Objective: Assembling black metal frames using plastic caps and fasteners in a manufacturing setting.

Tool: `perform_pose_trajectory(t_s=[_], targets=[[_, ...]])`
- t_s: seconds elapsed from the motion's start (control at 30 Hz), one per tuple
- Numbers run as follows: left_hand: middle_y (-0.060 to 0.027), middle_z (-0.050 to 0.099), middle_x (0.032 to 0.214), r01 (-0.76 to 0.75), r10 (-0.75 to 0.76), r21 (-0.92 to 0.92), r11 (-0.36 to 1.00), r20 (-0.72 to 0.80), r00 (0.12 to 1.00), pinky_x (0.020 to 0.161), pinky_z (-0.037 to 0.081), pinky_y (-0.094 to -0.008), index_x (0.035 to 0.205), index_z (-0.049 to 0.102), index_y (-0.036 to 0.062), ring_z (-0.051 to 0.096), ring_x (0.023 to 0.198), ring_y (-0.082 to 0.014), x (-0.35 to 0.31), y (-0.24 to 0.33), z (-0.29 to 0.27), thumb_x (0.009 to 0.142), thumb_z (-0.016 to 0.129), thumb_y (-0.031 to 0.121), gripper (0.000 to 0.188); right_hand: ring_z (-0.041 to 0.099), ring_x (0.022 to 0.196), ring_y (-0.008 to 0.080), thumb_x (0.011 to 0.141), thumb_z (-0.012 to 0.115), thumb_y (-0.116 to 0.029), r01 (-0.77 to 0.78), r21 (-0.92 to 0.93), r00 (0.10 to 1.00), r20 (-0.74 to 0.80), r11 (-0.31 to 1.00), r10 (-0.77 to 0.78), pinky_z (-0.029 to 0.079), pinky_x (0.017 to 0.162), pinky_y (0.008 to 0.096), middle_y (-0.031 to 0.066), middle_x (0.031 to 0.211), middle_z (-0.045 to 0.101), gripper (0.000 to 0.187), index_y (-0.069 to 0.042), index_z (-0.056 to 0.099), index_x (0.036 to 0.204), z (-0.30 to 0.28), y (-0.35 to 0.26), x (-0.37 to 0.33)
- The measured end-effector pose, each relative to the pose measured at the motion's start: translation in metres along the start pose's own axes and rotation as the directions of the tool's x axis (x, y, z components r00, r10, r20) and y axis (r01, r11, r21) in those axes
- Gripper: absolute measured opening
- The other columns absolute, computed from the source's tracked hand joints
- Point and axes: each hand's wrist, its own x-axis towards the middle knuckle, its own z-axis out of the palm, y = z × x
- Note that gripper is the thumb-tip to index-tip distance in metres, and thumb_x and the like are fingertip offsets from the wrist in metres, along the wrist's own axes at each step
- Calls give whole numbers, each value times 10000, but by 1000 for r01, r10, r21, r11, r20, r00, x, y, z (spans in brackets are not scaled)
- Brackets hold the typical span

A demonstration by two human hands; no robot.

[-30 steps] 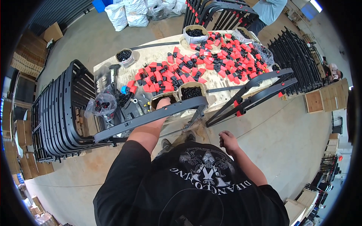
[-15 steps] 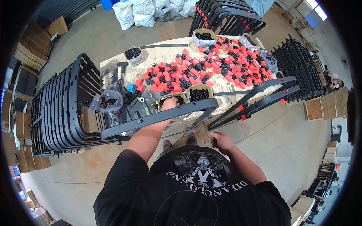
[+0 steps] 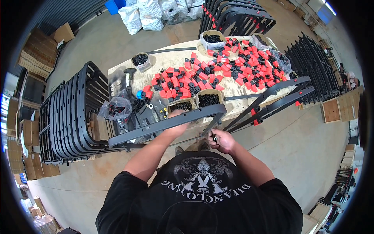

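My left hand (image 3: 178,129) is at the black curved metal frame (image 3: 156,125), just in front of a small box of dark screws (image 3: 182,105). The frame's bar crosses this hand and hides its fingers. Farther right, my right hand (image 3: 223,141) is curled below the frame's rounded end, with small black parts (image 3: 214,137) in its fingers; one shows a pale round end. A second box of black screws (image 3: 209,100) stands beside the first at the table's near edge.
Red-and-black plastic pieces (image 3: 202,74) are heaped across the wooden table (image 3: 156,58). A hammer (image 3: 129,77) and a plastic bag (image 3: 117,109) lie to the left. Stacked black frames (image 3: 66,117) stand left of the table; another frame (image 3: 269,99) leans at the right.
My left hand has drawn back from the screw box toward me, behind the frame's bar. My right hand has risen slightly leftward, closer to the frame's end, and its small parts now show.
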Motion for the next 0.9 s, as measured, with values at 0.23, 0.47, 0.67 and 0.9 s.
perform_pose_trajectory(t_s=[0.23,0.47,0.67,0.9], targets=[[-252,638,1168,346,-338,5,938,-206,918,972,506,-481,1249,640,52,617,1120,-422,87,-42,0,820,726,274,491,476,707,173,1033,481,-302,44,-52,948,-312,998,-58,402,652,320,20,805,528,205,-117,547,975,-31,10,-44],[-262,575,1358,470,-482,289,834,-34,876,1158,347,-504,1368,595,91,424,1387,-390,165,-47,24,653,794,486,840,512,697,178,1015,503,-270,-10,-121,863,-503,993,-53,415,624,323,33,792,554,183,-103,554,961,-55,8,-91],[-271,544,1369,343,-434,407,847,155,888,1097,447,-452,1271,655,27,479,1326,-410,177,-41,24,683,830,450,745,512,654,176,997,522,-240,19,-163,795,-595,986,-114,423,610,310,35,752,556,175,-87,578,934,-90,5,-113],[-246,627,1212,392,-368,142,909,-169,914,1033,493,-426,1208,716,79,619,1142,-375,150,-74,17,778,820,417,557,503,635,174,993,514,-235,-90,-137,773,-634,986,-17,408,574,316,34,738,540,170,-88,576,932,-113,-12,-107]])
